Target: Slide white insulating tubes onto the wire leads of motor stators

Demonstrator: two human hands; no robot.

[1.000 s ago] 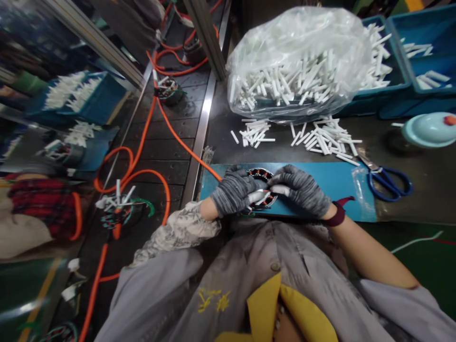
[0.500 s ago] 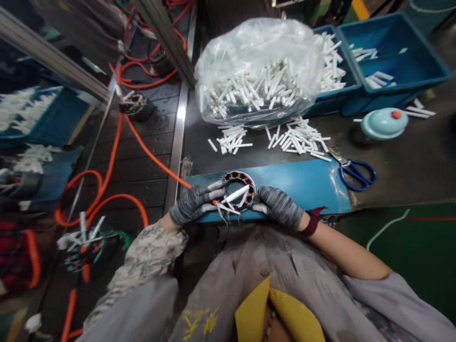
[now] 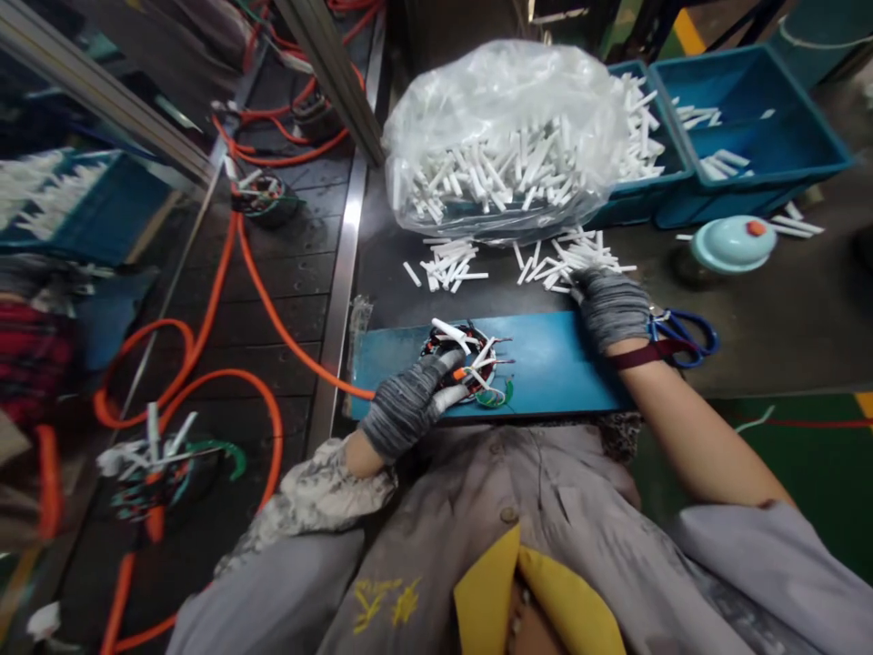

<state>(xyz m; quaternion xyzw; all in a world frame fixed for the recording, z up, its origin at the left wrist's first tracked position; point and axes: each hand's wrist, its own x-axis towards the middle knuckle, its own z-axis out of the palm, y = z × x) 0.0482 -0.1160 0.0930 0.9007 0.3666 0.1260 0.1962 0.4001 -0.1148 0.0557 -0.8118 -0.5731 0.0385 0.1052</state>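
On the blue board [image 3: 546, 364] lies a round wound coil ring [image 3: 483, 364] with white tubes, coloured wires and an orange tip on it. My left hand [image 3: 413, 400], in a grey glove, grips the ring's left and lower side with its fingers. My right hand [image 3: 610, 309], also gloved, reaches to the right end of a loose pile of white tubes [image 3: 573, 259]. Its fingertips are among the tubes, and what they hold, if anything, is hidden. Blue-handled scissors [image 3: 688, 337] lie just right of that hand, partly behind the wrist.
Behind the board sit a clear bag of white tubes [image 3: 505, 136] and blue bins [image 3: 757, 136]. A pale blue lidded container [image 3: 733, 244] stands at the right. Orange hose [image 3: 273, 318] and more coil rings [image 3: 263, 196] occupy the left, where another person's gloved hand [image 3: 24, 277] shows.
My right hand has left the ring and moved up and right to the tube pile. The ring is turned, its wires now toward the right, with my left hand still on it.
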